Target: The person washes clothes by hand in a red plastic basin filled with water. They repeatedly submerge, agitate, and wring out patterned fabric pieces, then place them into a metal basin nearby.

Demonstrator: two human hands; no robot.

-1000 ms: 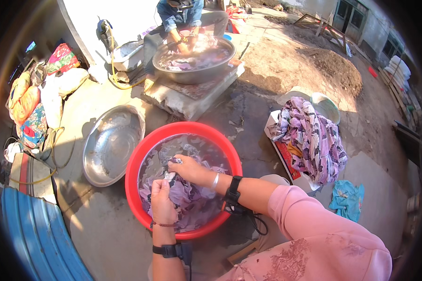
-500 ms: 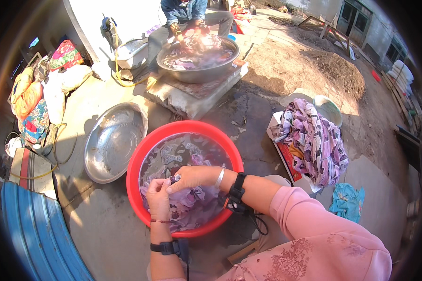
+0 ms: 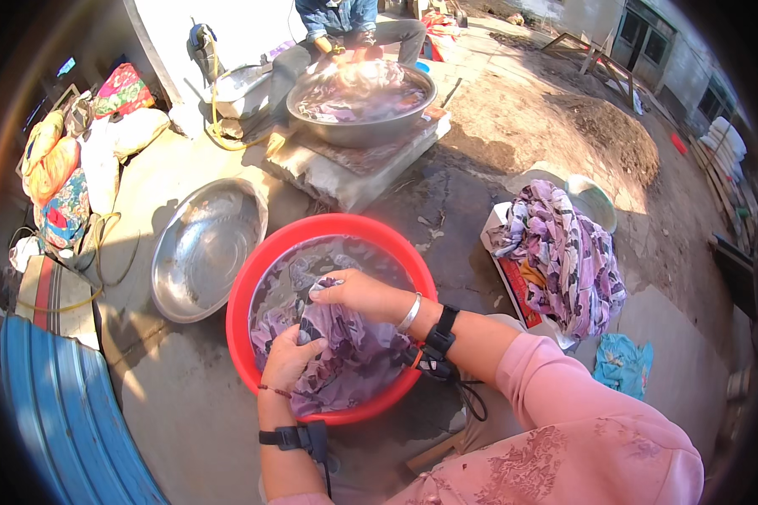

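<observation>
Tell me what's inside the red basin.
The red basin holds cloudy water and purple patterned cloth, gripped by the left hand and right hand. Its bottom, and anything lying beneath the cloth, cannot be seen.

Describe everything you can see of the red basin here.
The red basin is round, wide-rimmed and apparently plastic. It sits upright on the concrete ground, holding cloudy water and soaked purple patterned cloth, part of which the left hand and right hand grip over it. The forearms pass over its rim; whether they touch it is unclear. A metal basin lies close by on its left.
</observation>
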